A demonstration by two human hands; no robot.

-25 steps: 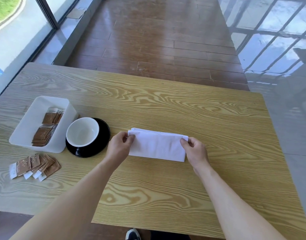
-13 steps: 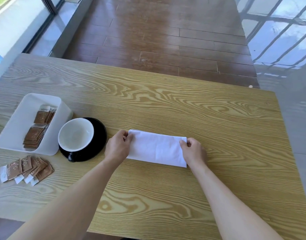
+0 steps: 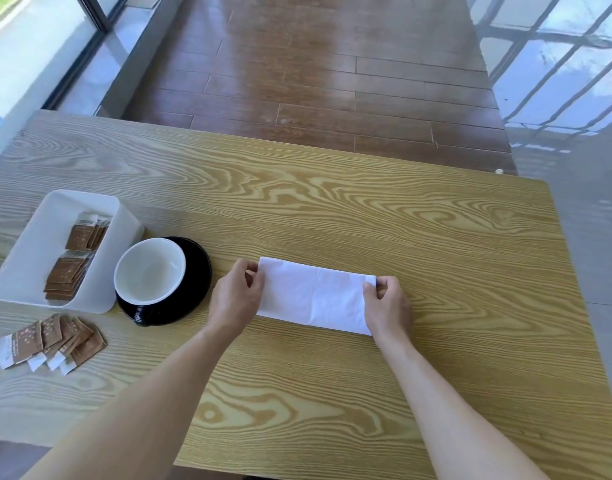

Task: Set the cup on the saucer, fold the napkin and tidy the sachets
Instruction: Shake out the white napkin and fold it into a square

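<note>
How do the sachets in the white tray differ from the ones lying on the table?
The sachets in the tray sit in two neat rows inside the white tray; the sachets on the table lie fanned out loose on the wood, in front of the tray. Both groups look like the same brown packets, and neither hand touches them.

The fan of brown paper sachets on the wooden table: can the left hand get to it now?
Probably yes: the brown sachets lie uncovered beside the left hand, which must first release the white napkin.
</note>
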